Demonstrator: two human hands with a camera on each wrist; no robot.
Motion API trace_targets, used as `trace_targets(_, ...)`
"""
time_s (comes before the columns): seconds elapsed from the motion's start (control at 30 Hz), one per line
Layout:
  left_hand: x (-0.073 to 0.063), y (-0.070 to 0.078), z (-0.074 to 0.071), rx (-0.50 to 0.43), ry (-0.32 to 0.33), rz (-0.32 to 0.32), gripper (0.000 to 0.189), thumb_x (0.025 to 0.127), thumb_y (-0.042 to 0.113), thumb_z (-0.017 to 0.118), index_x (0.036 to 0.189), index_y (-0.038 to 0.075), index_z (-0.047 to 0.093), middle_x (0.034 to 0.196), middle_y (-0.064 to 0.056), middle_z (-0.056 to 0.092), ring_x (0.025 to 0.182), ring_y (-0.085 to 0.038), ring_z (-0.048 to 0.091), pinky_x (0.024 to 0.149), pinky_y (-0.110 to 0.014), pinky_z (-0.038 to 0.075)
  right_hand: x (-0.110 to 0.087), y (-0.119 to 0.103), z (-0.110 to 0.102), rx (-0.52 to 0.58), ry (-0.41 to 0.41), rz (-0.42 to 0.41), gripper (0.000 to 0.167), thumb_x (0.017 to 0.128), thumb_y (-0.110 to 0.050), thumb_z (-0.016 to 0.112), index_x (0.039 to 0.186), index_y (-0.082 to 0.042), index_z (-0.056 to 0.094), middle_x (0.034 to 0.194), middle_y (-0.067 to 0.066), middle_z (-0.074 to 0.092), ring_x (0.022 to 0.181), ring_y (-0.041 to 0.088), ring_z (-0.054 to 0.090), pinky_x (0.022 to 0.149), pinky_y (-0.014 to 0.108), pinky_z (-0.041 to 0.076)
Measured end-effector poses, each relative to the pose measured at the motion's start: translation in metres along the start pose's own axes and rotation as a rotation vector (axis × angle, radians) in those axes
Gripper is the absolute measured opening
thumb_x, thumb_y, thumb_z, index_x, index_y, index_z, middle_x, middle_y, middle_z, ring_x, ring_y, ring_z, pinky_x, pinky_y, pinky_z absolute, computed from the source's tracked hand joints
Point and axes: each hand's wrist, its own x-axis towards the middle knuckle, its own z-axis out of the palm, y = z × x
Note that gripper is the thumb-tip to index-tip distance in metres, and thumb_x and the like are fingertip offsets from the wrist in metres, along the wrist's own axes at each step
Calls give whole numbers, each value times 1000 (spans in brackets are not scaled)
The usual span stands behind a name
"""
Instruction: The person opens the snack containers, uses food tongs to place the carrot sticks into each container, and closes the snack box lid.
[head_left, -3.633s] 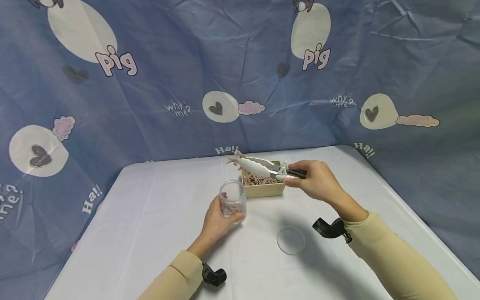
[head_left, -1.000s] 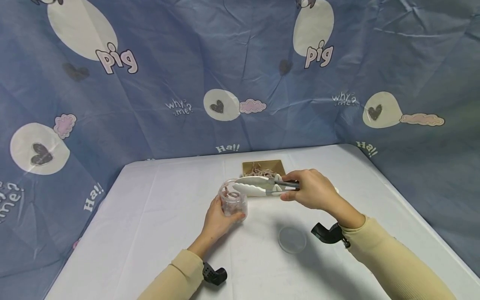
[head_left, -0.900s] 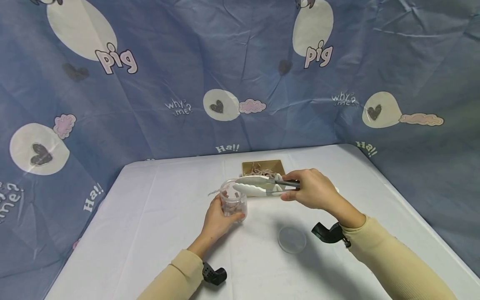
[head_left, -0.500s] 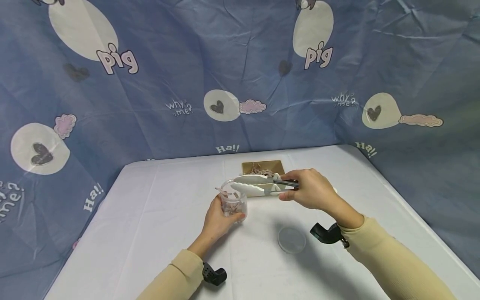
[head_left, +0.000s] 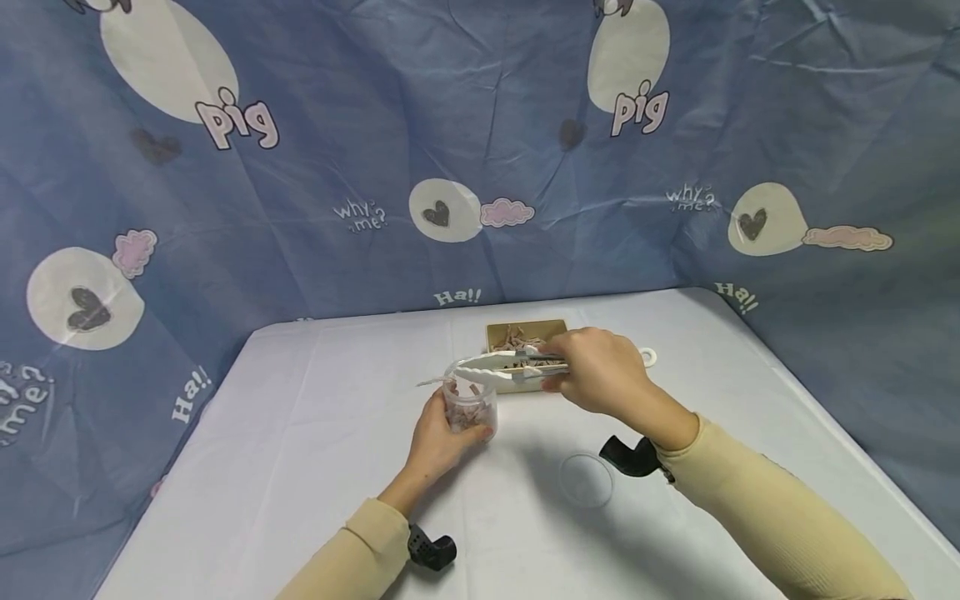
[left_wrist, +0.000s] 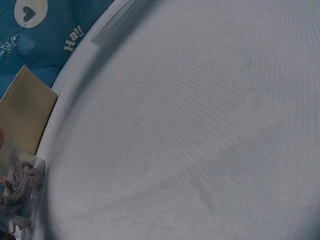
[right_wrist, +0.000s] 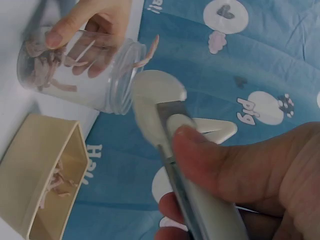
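Shifted slightly leftward since the earlier frame, the white-tipped tongs [head_left: 486, 361] gripped in my right hand [head_left: 602, 373] hang, arms parted, over the clear jar [head_left: 472, 412] below frame centre, which my left hand [head_left: 437, 442] clasps, presumably to steady it.

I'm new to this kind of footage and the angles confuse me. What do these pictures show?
No machine here: a person works bare-handed. The wide picture comes from a camera on the head, looking down; the tilted ones come from cameras on the wrists. The left hand holds a clear, round plastic jar with pinkish-brown strips inside, one poking past its rim. The right hand holds white and metal tongs near the jar's mouth. On the white table, a cream, rectangular, open box holds more strips, and nearer the person lies a clear, round disc, perhaps the jar's lid.
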Motion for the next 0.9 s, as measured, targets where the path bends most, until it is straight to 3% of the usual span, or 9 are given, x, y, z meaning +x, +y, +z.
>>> trace_targets(0.2,1,0,-1,4,0,13,92,74,31,86,147,1,38,142,-21,51,132,-39,50,112,-54,40,3,-8,2,45,17,-7,42,75,-32,84,115,-24,74,108,2,76,96,26,72,59,43,53)
trace_targets(0.47,0,0,0,-7,-3,-7,92,75,31,85,147,1,36,138,-20,52,126,-37,54,108,-52,44,2,-10,-6,-68,-48,8,35,77,-29,83,110,-27,74,102,-1,77,91,25,72,55,43,52)
trace_targets(0.7,-1,0,0,-8,-8,-5,92,75,32,85,147,1,36,138,-20,51,124,-37,54,107,-53,45,1,5,-5,-4,-16,38,37,77,-30,82,113,-25,74,105,3,76,92,27,72,56,44,52)
trace_targets(0.9,-2,1,-1,-2,-12,-1,93,76,32,85,147,0,34,139,-21,51,130,-39,50,111,-55,41,5,35,-4,42,-21,140,48,79,-35,80,122,-18,70,114,12,73,101,38,68,65,50,54)
